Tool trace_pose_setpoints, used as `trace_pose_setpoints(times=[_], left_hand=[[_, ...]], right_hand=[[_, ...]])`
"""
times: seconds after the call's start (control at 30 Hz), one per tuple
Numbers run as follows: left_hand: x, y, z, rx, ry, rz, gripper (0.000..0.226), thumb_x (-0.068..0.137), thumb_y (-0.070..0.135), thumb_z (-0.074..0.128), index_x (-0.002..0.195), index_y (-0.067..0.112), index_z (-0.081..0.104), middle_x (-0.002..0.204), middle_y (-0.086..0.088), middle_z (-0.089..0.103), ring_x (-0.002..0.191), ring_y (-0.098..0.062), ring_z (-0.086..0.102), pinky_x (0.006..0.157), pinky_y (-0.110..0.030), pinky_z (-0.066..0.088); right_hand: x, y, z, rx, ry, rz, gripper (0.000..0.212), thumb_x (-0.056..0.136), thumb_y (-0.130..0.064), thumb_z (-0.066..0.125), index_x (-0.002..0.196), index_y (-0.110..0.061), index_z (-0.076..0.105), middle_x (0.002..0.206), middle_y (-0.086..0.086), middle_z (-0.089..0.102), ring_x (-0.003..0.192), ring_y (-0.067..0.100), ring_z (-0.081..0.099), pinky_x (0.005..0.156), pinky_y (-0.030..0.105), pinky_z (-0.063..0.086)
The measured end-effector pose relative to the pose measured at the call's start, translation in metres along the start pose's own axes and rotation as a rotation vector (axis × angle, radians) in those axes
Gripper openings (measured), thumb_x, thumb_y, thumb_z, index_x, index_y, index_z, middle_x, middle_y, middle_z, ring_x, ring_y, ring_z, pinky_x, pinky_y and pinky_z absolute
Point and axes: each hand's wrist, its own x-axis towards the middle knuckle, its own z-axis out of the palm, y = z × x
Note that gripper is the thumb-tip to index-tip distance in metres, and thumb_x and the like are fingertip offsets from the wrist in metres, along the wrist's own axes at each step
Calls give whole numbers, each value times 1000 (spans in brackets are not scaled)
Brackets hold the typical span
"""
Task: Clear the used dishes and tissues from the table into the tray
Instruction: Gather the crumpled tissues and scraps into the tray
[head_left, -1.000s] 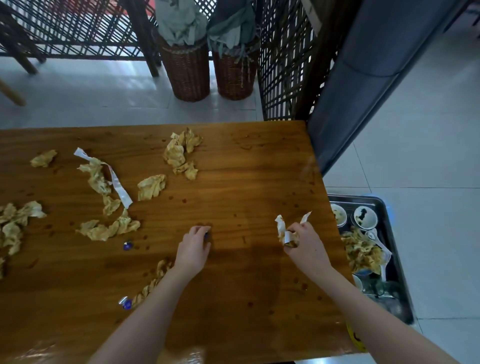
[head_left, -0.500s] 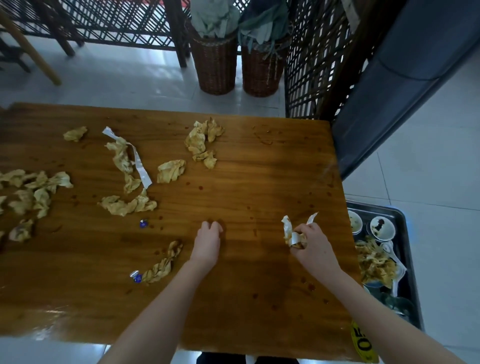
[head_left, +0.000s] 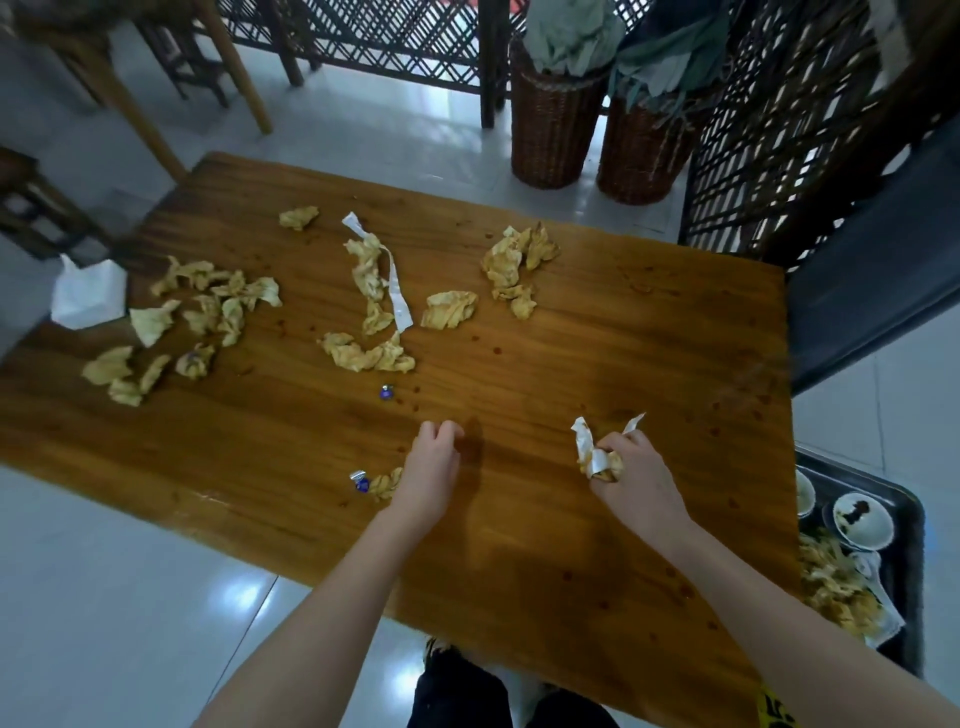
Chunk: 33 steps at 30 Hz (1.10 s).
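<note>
Several crumpled, stained tissues lie over the wooden table (head_left: 597, 364): a cluster (head_left: 514, 262) at the back, a string of them with a white paper strip (head_left: 379, 296) in the middle, and a scatter (head_left: 208, 301) at the left. My right hand (head_left: 631, 475) is closed on a tissue wad (head_left: 597, 457) with white paper ends sticking out. My left hand (head_left: 431, 462) rests on the table with fingers curled; what is under them is hidden. A tissue and blue wrapper (head_left: 376, 483) lie just left of it. The dark tray (head_left: 906, 525) sits low at the right, holding small bowls (head_left: 862, 519) and tissues.
A white tissue pack (head_left: 88, 296) sits at the table's left edge. A small blue wrapper (head_left: 386, 392) lies mid-table. Two wicker baskets (head_left: 550, 124) and a lattice screen stand behind the table. A dark bench (head_left: 872, 280) runs along the right. Wooden stools are at the back left.
The view has swung left, showing more of the table's left side. Both hands stay about where they were; the right still holds its tissue wad.
</note>
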Motion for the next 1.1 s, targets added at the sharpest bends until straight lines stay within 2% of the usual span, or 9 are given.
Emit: trace_pose_setpoints(times=[0.17, 0.3, 0.37, 0.5, 0.73, 0.83, 0.97, 1.1], left_hand=[[-18, -33, -13, 193, 94, -93, 24, 99, 22, 45, 123, 23, 48, 113, 1, 52, 108, -18, 52, 91, -32, 37], [-28, -48, -11, 150, 45, -160, 34, 97, 20, 50, 131, 23, 44, 122, -1, 47, 113, -17, 50, 99, -35, 38], [-30, -51, -9, 116, -12, -158, 37, 96, 17, 50, 133, 21, 44, 124, -2, 43, 110, -18, 50, 96, -35, 41], [-31, -56, -6, 42, -68, -158, 32, 96, 10, 49, 127, 17, 47, 124, -5, 41, 108, -17, 48, 91, -29, 47], [-26, -65, -7, -23, -63, -124, 27, 95, 1, 45, 118, 16, 50, 118, -5, 41, 104, -16, 45, 87, -24, 46], [-26, -66, -11, 37, -33, -160, 27, 95, 6, 47, 119, 18, 51, 119, -5, 43, 107, -17, 45, 92, -29, 46], [-28, -71, -15, 134, 2, -231, 26, 94, 13, 54, 118, 23, 52, 132, -5, 35, 125, -25, 35, 104, -42, 35], [-25, -74, -15, -37, -63, -220, 27, 93, 5, 53, 116, 20, 52, 127, -6, 36, 122, -22, 37, 101, -32, 42]], right_hand=[[7, -15, 13, 18, -23, -45, 29, 75, -17, 76, 93, -30, 58, 97, -15, 42, 75, 2, 47, 57, 12, 33], [9, -20, 21, 3, -26, -48, 32, 73, -15, 78, 93, -29, 59, 96, -15, 45, 73, 2, 49, 60, 11, 37], [9, -21, 24, 0, -24, -51, 31, 73, -15, 78, 91, -30, 58, 95, -15, 45, 72, 1, 49, 58, 11, 38], [9, -20, 28, -2, -33, -46, 31, 73, -15, 79, 94, -28, 60, 97, -13, 47, 73, 1, 49, 59, 11, 37], [9, -22, 31, -19, -52, -29, 32, 74, -15, 78, 91, -31, 56, 97, -14, 44, 74, 2, 49, 59, 11, 37], [9, -25, 31, -11, -56, -44, 32, 74, -14, 76, 88, -33, 54, 95, -14, 45, 74, 3, 51, 59, 13, 40], [11, -30, 32, -11, -63, -46, 31, 75, -13, 76, 88, -32, 55, 96, -14, 46, 75, 2, 50, 58, 13, 37], [12, -33, 32, -8, -74, -36, 32, 75, -13, 76, 89, -33, 54, 98, -14, 46, 76, 3, 50, 59, 13, 38]])
